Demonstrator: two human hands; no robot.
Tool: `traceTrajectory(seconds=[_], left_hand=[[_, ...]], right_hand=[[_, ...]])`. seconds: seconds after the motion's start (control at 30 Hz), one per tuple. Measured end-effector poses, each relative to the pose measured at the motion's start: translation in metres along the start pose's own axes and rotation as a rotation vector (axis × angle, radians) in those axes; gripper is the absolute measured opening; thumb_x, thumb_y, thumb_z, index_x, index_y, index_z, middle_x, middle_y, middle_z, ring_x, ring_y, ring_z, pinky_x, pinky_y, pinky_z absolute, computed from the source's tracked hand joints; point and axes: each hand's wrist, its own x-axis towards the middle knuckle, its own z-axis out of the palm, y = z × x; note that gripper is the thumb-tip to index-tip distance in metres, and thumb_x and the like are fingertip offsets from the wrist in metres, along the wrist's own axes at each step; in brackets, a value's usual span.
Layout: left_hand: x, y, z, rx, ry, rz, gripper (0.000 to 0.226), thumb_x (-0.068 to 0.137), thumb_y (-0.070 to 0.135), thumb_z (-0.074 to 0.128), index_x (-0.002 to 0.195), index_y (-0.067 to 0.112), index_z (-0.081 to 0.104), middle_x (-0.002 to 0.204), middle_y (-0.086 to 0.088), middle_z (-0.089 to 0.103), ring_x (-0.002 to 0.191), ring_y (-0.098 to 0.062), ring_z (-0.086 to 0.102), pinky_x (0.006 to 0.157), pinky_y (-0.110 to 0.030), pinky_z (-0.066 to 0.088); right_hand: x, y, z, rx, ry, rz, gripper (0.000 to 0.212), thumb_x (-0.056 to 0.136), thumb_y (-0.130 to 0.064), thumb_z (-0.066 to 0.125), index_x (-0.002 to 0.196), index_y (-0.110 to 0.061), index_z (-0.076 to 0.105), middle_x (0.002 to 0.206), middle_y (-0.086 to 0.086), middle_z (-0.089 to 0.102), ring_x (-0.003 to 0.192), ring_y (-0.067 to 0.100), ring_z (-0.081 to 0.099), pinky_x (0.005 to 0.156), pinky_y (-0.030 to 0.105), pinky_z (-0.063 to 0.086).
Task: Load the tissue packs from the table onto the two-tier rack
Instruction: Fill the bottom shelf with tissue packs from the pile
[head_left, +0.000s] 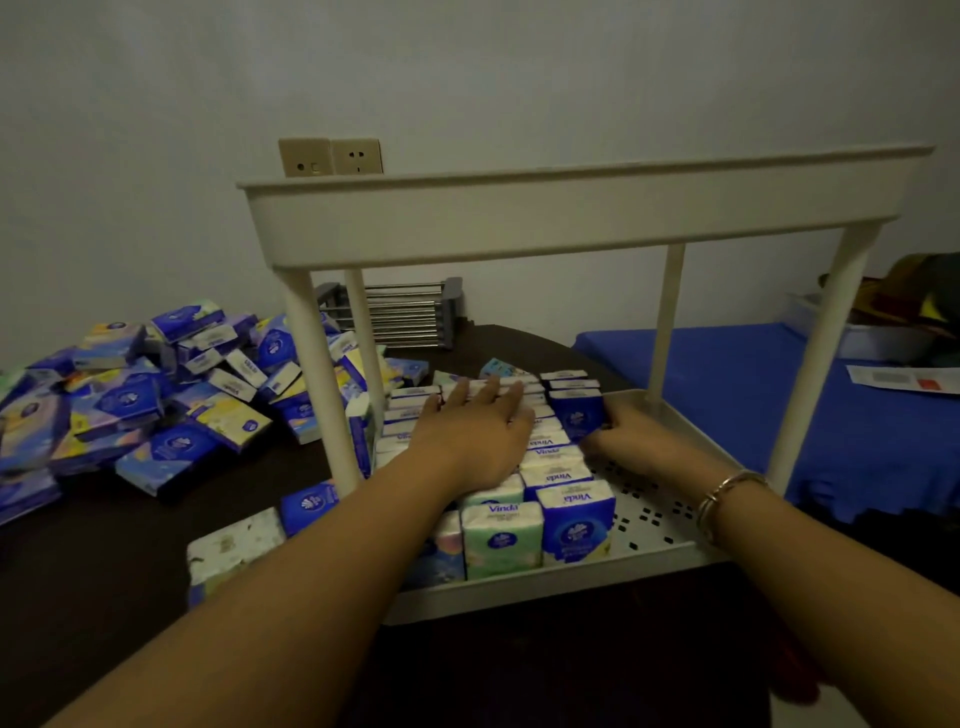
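Plain grey wall with two sockets (330, 156) stands behind a dark counter (104, 561) that carries the two-tier rack (571, 218). To the right lies a bed with a blue sheet (753, 395).

Current state. Upright tissue packs fill the left and middle rows of the lower tier (660, 525); its perforated floor on the right is bare. No packs show above the rim of the upper tier, though its floor is hidden from this angle. A large loose heap of tissue packs (156, 395) lies on the counter left of the rack.

Hands. The left hand (478, 421) lies flat, fingers straight, pressing on the tops of the standing rows. The right hand (623, 431) has its fingers curled round a blue tissue pack (576, 413) at the far end of the third row.

Step in hand, as judged: seating that pack in the row.

Procedure:
1. Keep the flat hand pressing down so that neighbouring packs do not tip.
2. Slide the blue pack in upright, flush against the row, label edge up like the others.
3. Release only when it stands unaided.
4. Fill the bare right side next, then the upper tier.

Caution: soft packs deform; avoid wedging them tightly.
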Motion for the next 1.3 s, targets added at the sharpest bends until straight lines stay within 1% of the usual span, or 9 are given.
traceTrajectory(seconds=[0.17, 0.37, 0.47, 0.6, 0.77, 0.83, 1.0, 1.13, 1.3], left_hand=[[0.001, 0.0, 0.0, 0.014, 0.003, -0.002, 0.056, 0.099, 0.052, 0.01, 0.151, 0.034, 0.002, 0.16, 0.005, -0.002, 0.147, -0.024, -0.003, 0.116, -0.05, 0.002], [-0.002, 0.0, -0.004, -0.064, 0.064, -0.006, 0.054, 0.101, 0.047, 0.016, 0.151, 0.03, 0.008, 0.16, 0.002, 0.003, 0.147, -0.026, 0.0, 0.117, -0.052, 0.003], [-0.009, 0.006, -0.013, -0.196, 0.199, -0.001, 0.051, 0.102, 0.039, 0.024, 0.151, 0.027, 0.015, 0.16, 0.0, 0.009, 0.147, -0.025, 0.004, 0.118, -0.049, 0.008], [-0.047, 0.015, -0.029, -0.564, 0.382, 0.106, 0.043, 0.099, 0.024, 0.042, 0.142, 0.019, 0.04, 0.151, -0.004, 0.035, 0.139, -0.019, 0.032, 0.113, -0.029, 0.026], [-0.129, 0.005, -0.037, -0.715, 0.489, 0.173, 0.022, 0.093, 0.012, 0.052, 0.109, 0.021, 0.064, 0.118, 0.008, 0.06, 0.112, -0.003, 0.053, 0.092, -0.016, 0.04], [-0.157, -0.008, -0.037, -0.813, 0.493, 0.134, 0.021, 0.091, 0.008, 0.053, 0.099, 0.021, 0.067, 0.106, 0.009, 0.065, 0.101, -0.003, 0.059, 0.085, -0.015, 0.048], [-0.197, -0.067, -0.033, -0.919, 0.532, -0.061, 0.023, 0.092, 0.006, 0.051, 0.089, 0.022, 0.067, 0.094, 0.003, 0.068, 0.087, -0.016, 0.066, 0.078, -0.035, 0.057], [-0.205, -0.136, -0.021, -0.952, 0.618, -0.25, 0.024, 0.09, 0.002, 0.05, 0.088, 0.018, 0.067, 0.09, -0.006, 0.067, 0.085, -0.021, 0.065, 0.07, -0.027, 0.051], [-0.196, -0.224, 0.003, -0.924, 0.731, -0.477, 0.02, 0.086, 0.002, 0.052, 0.089, 0.017, 0.066, 0.093, -0.005, 0.068, 0.083, -0.02, 0.063, 0.066, -0.022, 0.046]], right_hand=[[0.001, 0.0, 0.004, -0.131, -0.044, 0.003, 0.032, 0.092, -0.019, 0.056, 0.122, -0.01, 0.049, 0.121, 0.01, 0.058, 0.112, 0.026, 0.056, 0.102, 0.043, 0.043], [-0.009, -0.001, -0.007, -0.224, 0.01, 0.029, 0.036, 0.09, -0.015, 0.058, 0.124, -0.01, 0.049, 0.124, 0.01, 0.057, 0.109, 0.021, 0.056, 0.089, 0.03, 0.047], [-0.035, -0.016, -0.017, -0.258, 0.236, -0.094, 0.041, 0.091, -0.008, 0.052, 0.131, -0.006, 0.045, 0.131, 0.013, 0.052, 0.117, 0.024, 0.052, 0.084, 0.026, 0.046], [-0.087, -0.042, -0.022, -0.166, 0.367, -0.333, 0.038, 0.091, -0.004, 0.048, 0.128, -0.013, 0.048, 0.132, 0.005, 0.049, 0.113, 0.009, 0.046, 0.06, 0.0, 0.042], [-0.148, -0.081, -0.001, -0.102, 0.346, -0.564, 0.024, 0.09, -0.006, 0.051, 0.106, -0.023, 0.057, 0.111, -0.009, 0.058, 0.097, -0.002, 0.053, 0.073, 0.008, 0.044], [-0.165, -0.1, 0.016, -0.108, 0.308, -0.634, 0.024, 0.089, -0.009, 0.053, 0.104, -0.028, 0.058, 0.108, -0.014, 0.059, 0.096, -0.006, 0.054, 0.074, 0.009, 0.046], [-0.186, -0.147, 0.075, -0.12, 0.154, -0.756, 0.024, 0.09, -0.012, 0.053, 0.104, -0.032, 0.056, 0.104, -0.017, 0.056, 0.093, -0.003, 0.055, 0.074, 0.017, 0.05], [-0.175, -0.177, 0.125, -0.161, 0.061, -0.82, 0.024, 0.088, -0.009, 0.054, 0.107, -0.024, 0.058, 0.105, -0.013, 0.057, 0.094, -0.002, 0.053, 0.076, 0.008, 0.041], [-0.117, -0.208, 0.201, -0.229, 0.01, -0.731, 0.022, 0.086, -0.012, 0.056, 0.104, -0.025, 0.055, 0.107, -0.003, 0.053, 0.09, 0.009, 0.055, 0.077, 0.023, 0.044]])
